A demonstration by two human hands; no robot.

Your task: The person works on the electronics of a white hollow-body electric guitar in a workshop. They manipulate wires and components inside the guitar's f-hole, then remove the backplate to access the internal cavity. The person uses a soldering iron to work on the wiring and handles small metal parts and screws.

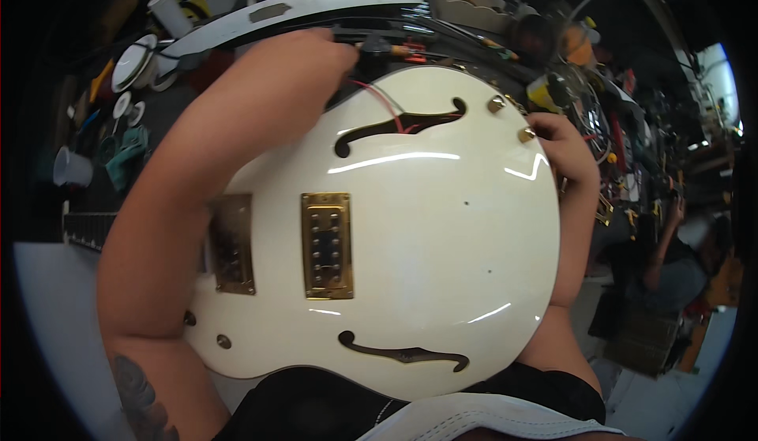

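A cream-white hollow-body guitar lies face up across my lap, its neck running off to the left behind my left arm. Two gold-framed pickups sit on the top; the nearer to the middle is one pickup. Red and dark wires come out of the far f-hole. My left hand is curled beyond the guitar's far edge, beside the wires; what its fingers hold is hidden. At the right rim, my right hand has its fingers closed about a gold knob. Another gold knob stands beside it.
Behind the guitar, a crowded bench holds a long white curved strip, a cardboard tray, cables and tools. White cups and small containers stand at the left. Another person is at the far right.
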